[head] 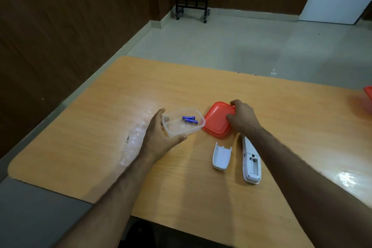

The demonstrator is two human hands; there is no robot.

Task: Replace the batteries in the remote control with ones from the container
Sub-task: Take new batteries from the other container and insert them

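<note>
A clear plastic container (193, 130) sits open on the wooden table (100, 147), with two blue batteries (190, 119) lying inside. My left hand (159, 139) grips the container's near left corner. Just right of it lies the red lid (218, 121), tilted against the container's edge, and my right hand (243, 117) holds its far right side. Nearer to me the white remote control (251, 164) lies face down with its battery bay open and empty. Its white battery cover (221, 156) lies beside it on the left.
Another red item (368, 98) pokes in at the table's right edge. The table's left edge drops to a grey floor. A black wheeled stand (192, 4) is far behind by the brown wall.
</note>
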